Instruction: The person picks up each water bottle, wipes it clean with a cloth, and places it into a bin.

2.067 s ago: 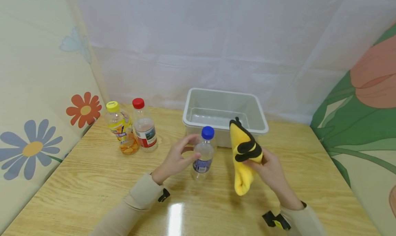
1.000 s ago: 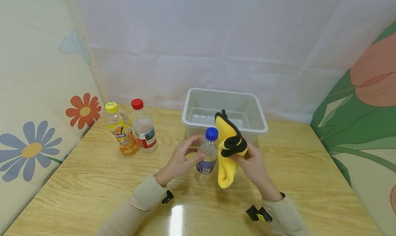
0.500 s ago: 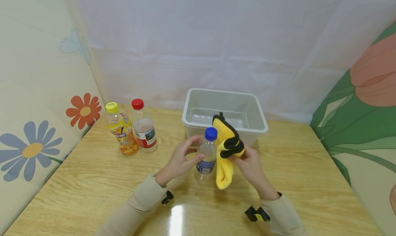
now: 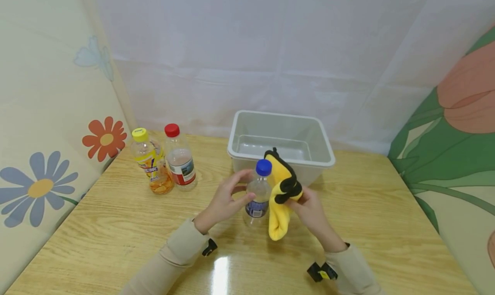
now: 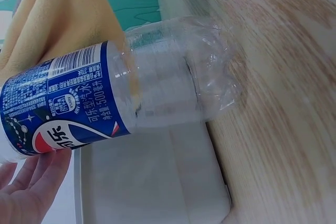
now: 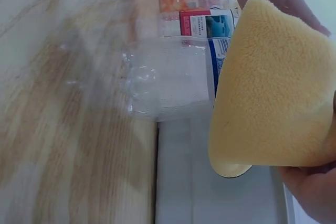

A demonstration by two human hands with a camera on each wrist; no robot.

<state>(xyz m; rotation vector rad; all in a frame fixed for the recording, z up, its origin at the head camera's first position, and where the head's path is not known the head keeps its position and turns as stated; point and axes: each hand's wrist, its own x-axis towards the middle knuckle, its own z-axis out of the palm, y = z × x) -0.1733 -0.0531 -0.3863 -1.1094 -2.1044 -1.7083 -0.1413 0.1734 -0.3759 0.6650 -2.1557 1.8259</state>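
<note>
My left hand (image 4: 225, 201) holds a clear plastic bottle (image 4: 256, 209) with a blue cap and blue label, thumb and fingers round its upper part. The bottle is upright; its base (image 5: 218, 72) is at the wood tabletop, though I cannot tell whether it touches. A folded yellow cloth (image 4: 279, 219) with black edging is pinched in my right hand (image 4: 312, 211). It lies along the bottle's right side, and in the right wrist view the plush cloth (image 6: 273, 87) covers part of the label. Some fingers of the right hand are hidden behind the cloth.
A grey plastic bin (image 4: 241, 155) stands just behind the hands, near the white backdrop. To the left are a yellow-capped bottle (image 4: 151, 164) with orange contents and a red-capped bottle (image 4: 181, 168), side by side. Patterned panels flank the wooden table (image 4: 386, 226).
The right hand has brought the cloth leftward against the bottle, then shifted it slightly down toward me. The left hand and bottle moved a little right early on, then stayed still.
</note>
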